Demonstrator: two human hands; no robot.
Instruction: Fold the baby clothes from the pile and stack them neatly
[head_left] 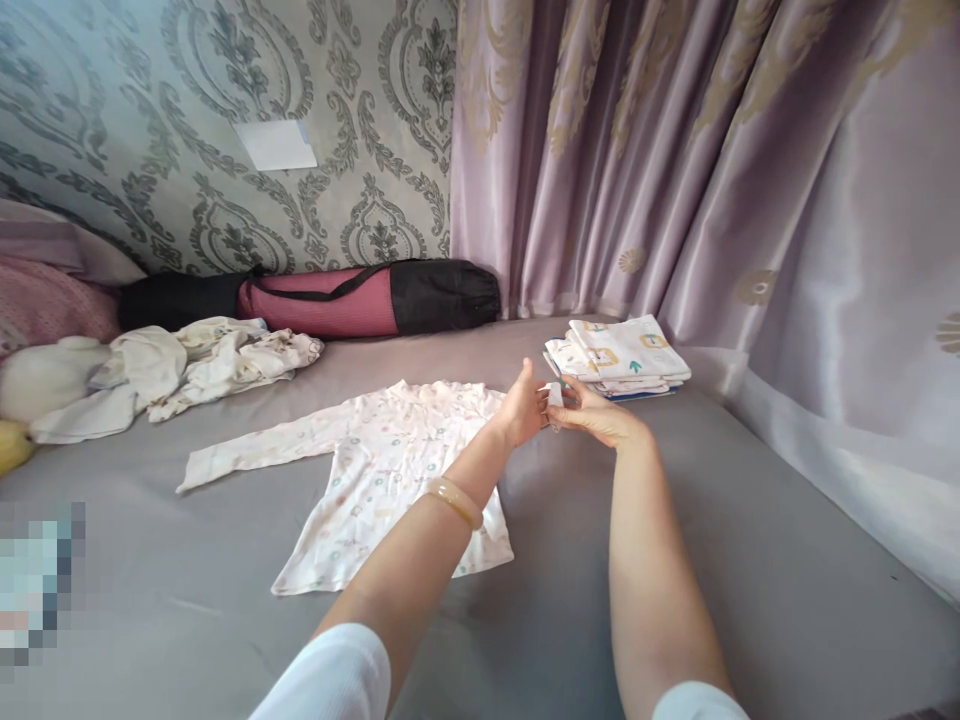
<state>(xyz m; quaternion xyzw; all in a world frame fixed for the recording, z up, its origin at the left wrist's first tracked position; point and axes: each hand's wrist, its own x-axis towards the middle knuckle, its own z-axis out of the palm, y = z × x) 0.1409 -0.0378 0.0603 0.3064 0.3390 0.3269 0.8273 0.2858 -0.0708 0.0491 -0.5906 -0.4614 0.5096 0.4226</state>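
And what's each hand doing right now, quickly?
Left hand: thumb raised, fingers by the shirt sleeve; whether it grips cannot be told.
Right hand: closed, pinching the sleeve's end.

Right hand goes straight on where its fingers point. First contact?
Most likely the left hand, just beyond the white cloth at the right hand's fingertips. Depth is unclear there, so I can't tell how much gap remains, if any.
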